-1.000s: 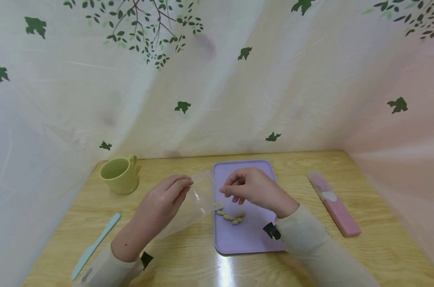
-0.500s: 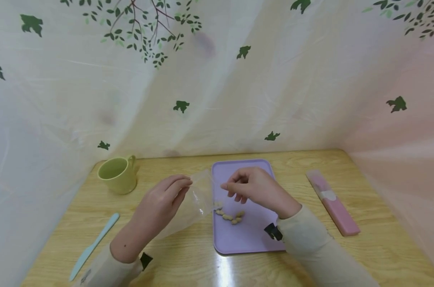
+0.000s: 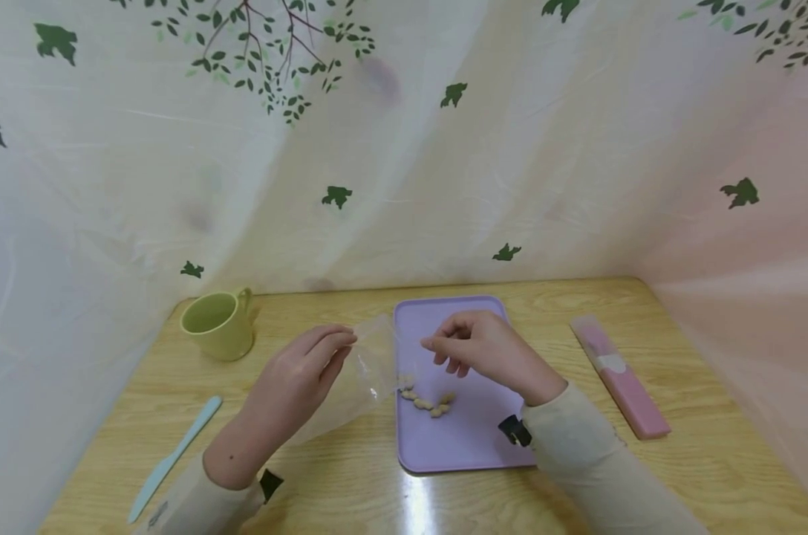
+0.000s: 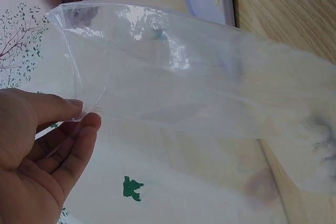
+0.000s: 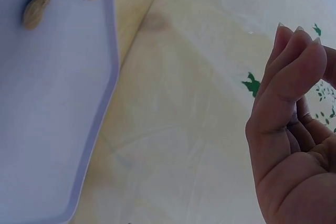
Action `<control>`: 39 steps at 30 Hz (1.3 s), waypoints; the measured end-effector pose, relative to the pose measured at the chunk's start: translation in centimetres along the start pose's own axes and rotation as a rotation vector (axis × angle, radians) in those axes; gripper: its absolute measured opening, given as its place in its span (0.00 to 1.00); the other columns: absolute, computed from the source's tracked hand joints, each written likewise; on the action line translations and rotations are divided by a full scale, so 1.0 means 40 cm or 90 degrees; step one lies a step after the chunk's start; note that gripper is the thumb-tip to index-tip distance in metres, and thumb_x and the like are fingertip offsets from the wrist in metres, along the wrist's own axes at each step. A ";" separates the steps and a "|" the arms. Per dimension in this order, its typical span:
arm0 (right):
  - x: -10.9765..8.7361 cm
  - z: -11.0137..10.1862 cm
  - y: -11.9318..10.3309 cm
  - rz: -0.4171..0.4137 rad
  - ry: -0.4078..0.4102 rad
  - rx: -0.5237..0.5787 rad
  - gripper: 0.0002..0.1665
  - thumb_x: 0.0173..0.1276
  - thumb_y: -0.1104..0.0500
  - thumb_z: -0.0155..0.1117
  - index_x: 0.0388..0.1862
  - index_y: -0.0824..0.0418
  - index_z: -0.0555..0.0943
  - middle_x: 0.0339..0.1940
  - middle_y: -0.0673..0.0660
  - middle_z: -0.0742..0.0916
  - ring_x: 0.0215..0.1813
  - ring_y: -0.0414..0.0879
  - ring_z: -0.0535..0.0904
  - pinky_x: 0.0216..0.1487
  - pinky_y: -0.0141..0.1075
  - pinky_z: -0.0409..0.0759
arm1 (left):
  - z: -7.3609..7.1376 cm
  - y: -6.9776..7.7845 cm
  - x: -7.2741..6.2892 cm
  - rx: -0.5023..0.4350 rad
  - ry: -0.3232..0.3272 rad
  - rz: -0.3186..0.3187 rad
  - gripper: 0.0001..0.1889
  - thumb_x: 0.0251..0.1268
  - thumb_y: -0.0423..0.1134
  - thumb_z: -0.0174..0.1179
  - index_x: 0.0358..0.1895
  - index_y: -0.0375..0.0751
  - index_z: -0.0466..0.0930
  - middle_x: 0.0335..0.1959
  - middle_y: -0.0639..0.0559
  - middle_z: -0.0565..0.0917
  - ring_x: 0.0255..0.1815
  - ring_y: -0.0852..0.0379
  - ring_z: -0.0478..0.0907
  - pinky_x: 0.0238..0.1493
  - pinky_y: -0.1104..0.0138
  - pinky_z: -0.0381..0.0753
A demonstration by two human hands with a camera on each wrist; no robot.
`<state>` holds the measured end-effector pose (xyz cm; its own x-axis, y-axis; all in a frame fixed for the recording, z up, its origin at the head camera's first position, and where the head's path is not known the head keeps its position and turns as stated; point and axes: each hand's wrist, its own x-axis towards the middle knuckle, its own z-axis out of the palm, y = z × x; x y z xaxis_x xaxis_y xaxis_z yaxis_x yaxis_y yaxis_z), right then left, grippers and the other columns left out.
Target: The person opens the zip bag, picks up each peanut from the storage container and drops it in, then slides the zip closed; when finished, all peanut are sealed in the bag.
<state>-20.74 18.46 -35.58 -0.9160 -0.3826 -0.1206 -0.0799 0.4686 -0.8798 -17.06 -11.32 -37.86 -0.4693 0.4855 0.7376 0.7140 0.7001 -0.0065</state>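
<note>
My left hand (image 3: pixel 304 379) pinches the rim of a clear plastic bag (image 3: pixel 367 371) between thumb and fingertips. The bag hangs down to the right of that hand and overlaps the left edge of a purple tray (image 3: pixel 464 446). In the left wrist view, pale lumps (image 4: pixel 321 140) show through the bag's lower end. Several unshelled peanuts (image 3: pixel 422 404) lie on the tray near its left side. Over the tray hovers my right hand (image 3: pixel 480 349), its fingers loosely bent with nothing visible between them. In the right wrist view its thumb is mostly hidden.
A yellow-green mug (image 3: pixel 220 327) stands at the back left of the wooden table (image 3: pixel 350 490). Nearer the left edge lies a light blue plastic knife (image 3: pixel 175 457). Right of the tray is a long pink case (image 3: pixel 624 383). A leaf-patterned curtain (image 3: pixel 404 163) hangs behind the table.
My right hand has drawn slightly up and to the right, away from the bag. The left hand still holds the bag in nearly the same place.
</note>
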 end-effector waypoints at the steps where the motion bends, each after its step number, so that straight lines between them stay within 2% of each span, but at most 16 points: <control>1: 0.001 -0.002 0.004 0.004 0.001 -0.005 0.16 0.74 0.46 0.73 0.40 0.59 0.88 0.33 0.54 0.92 0.35 0.51 0.88 0.39 0.41 0.92 | -0.001 0.000 0.000 0.000 0.000 0.000 0.16 0.57 0.23 0.76 0.49 0.36 0.88 0.47 0.45 0.91 0.47 0.50 0.91 0.45 0.63 0.95; 4: 0.007 -0.006 0.023 0.018 0.005 -0.024 0.16 0.75 0.46 0.72 0.40 0.59 0.88 0.33 0.54 0.92 0.34 0.51 0.88 0.38 0.40 0.91 | -0.005 0.001 0.001 0.001 -0.001 0.000 0.16 0.57 0.23 0.76 0.49 0.36 0.88 0.47 0.45 0.91 0.47 0.50 0.91 0.45 0.63 0.95; 10: 0.032 0.001 0.081 0.053 0.007 -0.070 0.17 0.74 0.47 0.73 0.36 0.61 0.87 0.33 0.59 0.92 0.31 0.50 0.86 0.38 0.46 0.91 | -0.013 0.003 -0.002 0.004 -0.012 -0.009 0.16 0.58 0.24 0.75 0.50 0.36 0.88 0.48 0.44 0.91 0.47 0.50 0.91 0.46 0.63 0.95; 17: 0.049 0.026 0.147 0.087 -0.076 -0.169 0.15 0.70 0.51 0.76 0.29 0.60 0.87 0.25 0.53 0.90 0.24 0.41 0.82 0.28 0.34 0.86 | -0.016 0.005 -0.001 0.007 -0.003 0.008 0.15 0.58 0.24 0.76 0.49 0.36 0.88 0.47 0.44 0.91 0.47 0.50 0.91 0.46 0.63 0.95; 22: 0.055 0.027 0.159 0.087 -0.097 -0.159 0.12 0.69 0.55 0.76 0.29 0.61 0.87 0.25 0.55 0.89 0.25 0.41 0.82 0.28 0.32 0.84 | -0.018 0.001 0.006 0.011 0.005 0.016 0.16 0.58 0.24 0.76 0.49 0.35 0.88 0.47 0.44 0.90 0.46 0.49 0.91 0.45 0.62 0.95; 30: 0.056 0.032 0.167 0.090 -0.118 -0.159 0.08 0.66 0.59 0.78 0.30 0.61 0.87 0.24 0.55 0.87 0.24 0.42 0.81 0.27 0.30 0.82 | -0.024 0.005 0.010 0.011 -0.006 0.008 0.15 0.58 0.24 0.76 0.49 0.35 0.88 0.48 0.44 0.91 0.47 0.49 0.91 0.45 0.62 0.95; 39: 0.051 0.044 0.163 0.079 -0.124 -0.195 0.07 0.65 0.62 0.77 0.29 0.61 0.86 0.22 0.54 0.86 0.23 0.41 0.81 0.26 0.29 0.81 | -0.025 0.011 0.012 0.014 0.009 0.016 0.15 0.57 0.24 0.76 0.48 0.36 0.88 0.47 0.44 0.91 0.46 0.50 0.91 0.45 0.64 0.95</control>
<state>-22.44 19.33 -42.37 -0.8364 -0.4390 -0.3282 -0.1149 0.7259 -0.6781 -16.44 -11.29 -36.85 -0.4441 0.4954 0.7466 0.7138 0.6993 -0.0394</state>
